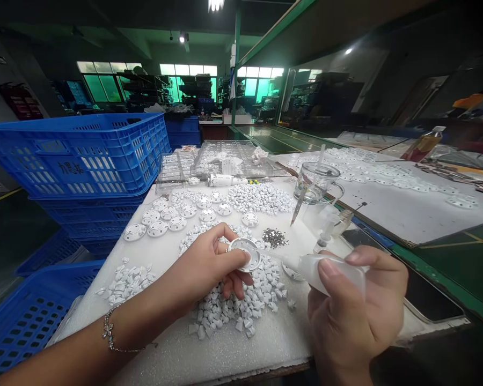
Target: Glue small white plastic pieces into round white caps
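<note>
My left hand (221,262) is closed on a small round white plastic part (258,261), its thumb pressing on the inside of the ring. In my right hand (358,305) lies a translucent squeeze bottle (312,271), its thin nozzle pointing left at the round part. Whether the tip touches the part I cannot tell. Below both hands spreads a pile of small white angular pieces (241,311). Another round white part (293,271) lies partly hidden under the bottle. A heap of tiny shiny metal bits (274,237) sits just beyond.
Several finished-looking round white parts (177,222) lie at the back left. A glass mug (316,182), a small glass jar (342,221) and a dark phone-like panel (410,284) stand or lie to the right. Blue crates (76,155) are stacked at left; more white parts cover the right table (386,209).
</note>
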### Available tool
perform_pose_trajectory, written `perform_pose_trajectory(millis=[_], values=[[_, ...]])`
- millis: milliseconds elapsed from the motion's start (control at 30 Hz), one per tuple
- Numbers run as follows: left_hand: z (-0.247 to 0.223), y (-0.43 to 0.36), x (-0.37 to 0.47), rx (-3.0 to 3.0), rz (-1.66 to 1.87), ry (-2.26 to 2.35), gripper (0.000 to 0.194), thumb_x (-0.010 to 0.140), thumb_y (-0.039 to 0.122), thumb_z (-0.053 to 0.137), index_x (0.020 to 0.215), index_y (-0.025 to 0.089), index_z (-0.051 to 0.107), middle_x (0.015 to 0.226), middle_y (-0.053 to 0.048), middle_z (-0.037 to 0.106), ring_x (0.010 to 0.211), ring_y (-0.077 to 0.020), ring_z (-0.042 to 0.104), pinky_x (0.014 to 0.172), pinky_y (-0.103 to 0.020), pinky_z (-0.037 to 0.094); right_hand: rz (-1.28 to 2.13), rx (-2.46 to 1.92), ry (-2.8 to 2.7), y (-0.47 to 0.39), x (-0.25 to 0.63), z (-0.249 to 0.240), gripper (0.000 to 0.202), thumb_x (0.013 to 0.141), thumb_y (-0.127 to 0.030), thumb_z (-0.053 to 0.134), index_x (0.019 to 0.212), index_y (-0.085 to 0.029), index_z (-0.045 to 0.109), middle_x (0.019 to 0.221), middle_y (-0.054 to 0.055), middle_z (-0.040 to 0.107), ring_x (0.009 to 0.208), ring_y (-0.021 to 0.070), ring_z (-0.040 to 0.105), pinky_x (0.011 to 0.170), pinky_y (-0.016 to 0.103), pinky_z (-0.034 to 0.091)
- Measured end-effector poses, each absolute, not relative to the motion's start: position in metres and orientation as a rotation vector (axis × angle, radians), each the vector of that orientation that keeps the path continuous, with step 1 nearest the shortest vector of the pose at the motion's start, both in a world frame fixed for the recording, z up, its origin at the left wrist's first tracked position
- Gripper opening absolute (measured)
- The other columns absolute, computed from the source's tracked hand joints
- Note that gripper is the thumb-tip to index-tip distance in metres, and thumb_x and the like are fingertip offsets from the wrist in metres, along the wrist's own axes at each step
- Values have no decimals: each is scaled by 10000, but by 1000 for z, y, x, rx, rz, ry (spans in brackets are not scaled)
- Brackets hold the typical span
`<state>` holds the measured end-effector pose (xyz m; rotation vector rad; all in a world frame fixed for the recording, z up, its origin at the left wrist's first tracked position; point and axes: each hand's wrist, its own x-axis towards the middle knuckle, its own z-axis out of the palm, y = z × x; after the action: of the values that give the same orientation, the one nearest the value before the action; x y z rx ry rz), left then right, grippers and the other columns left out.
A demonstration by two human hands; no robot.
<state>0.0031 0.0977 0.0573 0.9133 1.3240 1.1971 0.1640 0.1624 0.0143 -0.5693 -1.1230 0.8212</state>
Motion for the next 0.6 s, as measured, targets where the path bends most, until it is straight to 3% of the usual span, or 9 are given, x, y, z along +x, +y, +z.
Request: perform_pose_trajectory(millis=[433, 600], values=[[55, 97, 0, 926, 1203, 1294, 199, 849, 219, 609, 906, 215, 419, 608, -33, 722, 462, -136, 634, 393, -165, 411, 819, -577, -1143, 159, 164, 16, 212, 801, -219, 698, 903, -203, 513, 773, -36, 476, 603, 103, 488, 595, 248, 402], [57, 97, 1, 926, 1188, 1301, 198, 851, 222, 610, 919, 209, 424, 616, -47, 725, 460, -132, 625, 399, -169, 410, 776, -542, -1180, 161, 162, 15, 199, 808, -195, 688, 908, -200, 516, 763, -32, 525, 590, 107, 505, 573, 249, 400]])
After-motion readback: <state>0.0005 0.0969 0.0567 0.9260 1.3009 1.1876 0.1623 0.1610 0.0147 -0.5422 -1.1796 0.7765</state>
